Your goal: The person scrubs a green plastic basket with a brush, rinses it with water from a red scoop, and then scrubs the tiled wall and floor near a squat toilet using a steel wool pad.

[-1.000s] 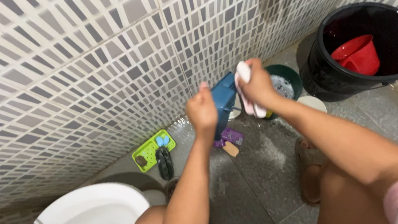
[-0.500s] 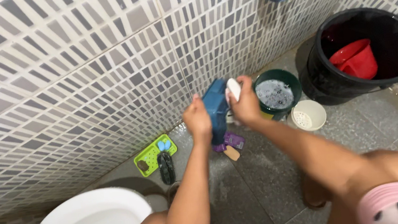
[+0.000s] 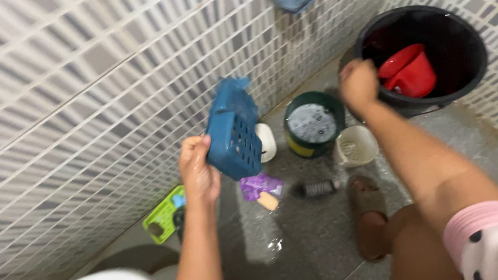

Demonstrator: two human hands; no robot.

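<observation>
gripped by its lower edge, the blue slotted plastic basket (image 3: 232,134) hangs tilted in the left hand (image 3: 197,173), fingers curled on the rim and thumb pressed against its side, up off the floor and close to the tiled wall (image 3: 69,118). right hand (image 3: 358,82) is out at the rim of the black bucket (image 3: 438,28), above the red scoop (image 3: 408,73) inside; its fingers look curled, but motion blur hides whether they hold anything. below the basket lie a purple packet (image 3: 261,186), a dark scrub brush (image 3: 317,188) and a white soap-like piece (image 3: 266,141), with a green tub of suds (image 3: 313,124) and a small white strainer bowl (image 3: 355,146) near a sandalled foot (image 3: 368,207). the floor (image 3: 312,240) looks wet and soapy, so my worry is slipping: a one-edge hold with wet fingers could let the basket twist and drop onto the clutter, and the far reach shifts weight over that slick tile.
</observation>
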